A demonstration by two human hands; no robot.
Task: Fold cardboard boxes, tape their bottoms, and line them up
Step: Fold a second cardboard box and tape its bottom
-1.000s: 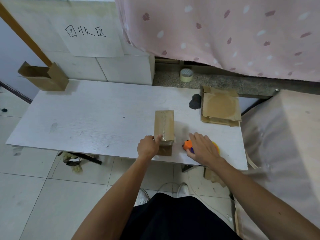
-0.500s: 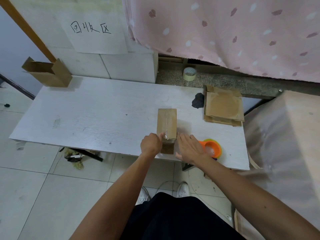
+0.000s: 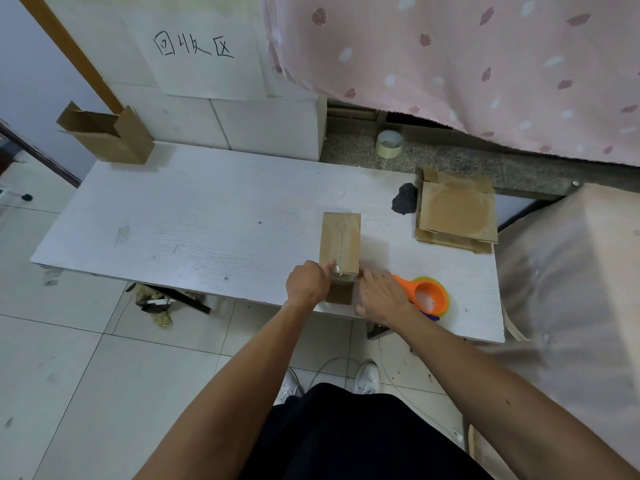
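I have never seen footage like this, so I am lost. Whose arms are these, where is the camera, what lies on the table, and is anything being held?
No machine: a person wears one camera on the head, looking down at their own arms. The left hand grips the near end of a taped cardboard box; the right hand rests flat against its other side. On the white table also lie an orange tape dispenser, a stack of flat cardboard and a dark lump. An open box stands at the far left corner.
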